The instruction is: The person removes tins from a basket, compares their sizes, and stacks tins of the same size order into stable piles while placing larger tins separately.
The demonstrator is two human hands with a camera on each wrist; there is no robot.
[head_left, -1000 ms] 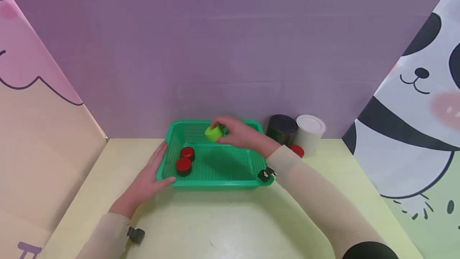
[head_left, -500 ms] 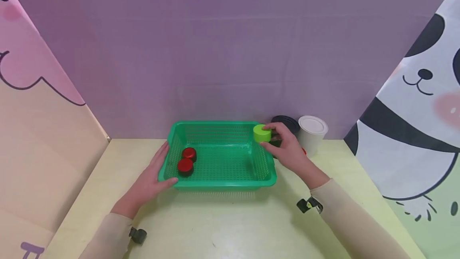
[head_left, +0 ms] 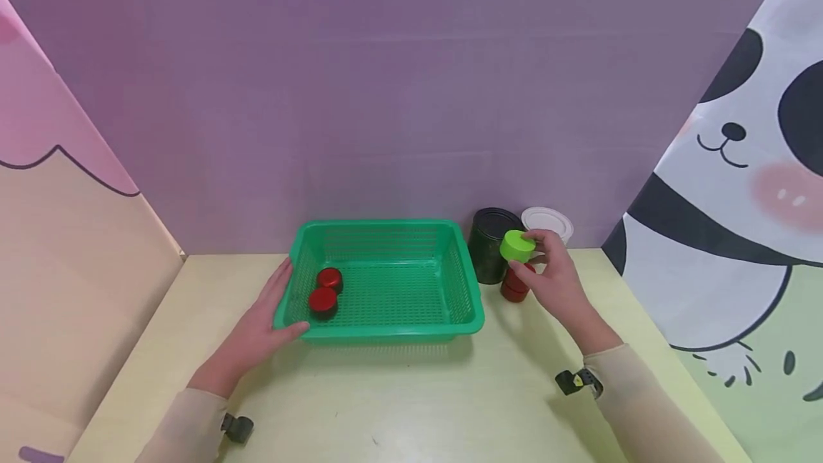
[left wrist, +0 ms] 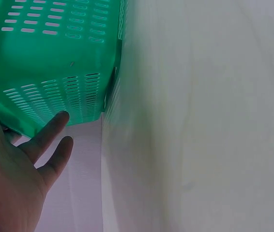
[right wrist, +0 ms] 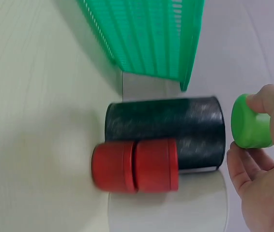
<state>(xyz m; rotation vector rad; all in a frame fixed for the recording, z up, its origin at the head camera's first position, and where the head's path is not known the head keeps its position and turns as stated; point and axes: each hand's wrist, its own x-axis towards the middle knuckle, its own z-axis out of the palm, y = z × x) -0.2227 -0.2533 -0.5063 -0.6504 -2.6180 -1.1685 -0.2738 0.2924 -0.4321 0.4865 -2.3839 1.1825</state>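
A short light-green cylinder (head_left: pixel 516 246) is pinched between the thumb and fingers of my right hand (head_left: pixel 558 281). It hangs higher than the top of the black can (right wrist: pixel 166 128), with a gap between them in the right wrist view. Below it, two short red cylinders (right wrist: pixel 134 166) stand stacked in front of the black can and a white can (right wrist: pixel 168 200). My left hand (head_left: pixel 252 334) rests at the left end of the green basket (head_left: pixel 392 331), thumb over the front corner rim. Its fingers lie outstretched along the outer wall in the left wrist view.
Inside the basket, at its left end, are two short red cylinders (head_left: pixel 323 300). The basket stands left of the cans on a pale table (head_left: pixel 398 406). A purple backdrop (head_left: pixel 386 91) rises close behind them, with printed panels at both sides.
My right hand has carried the green cylinder rightward out from over the basket to above the red stack beside the cans. My left hand stays at the basket.
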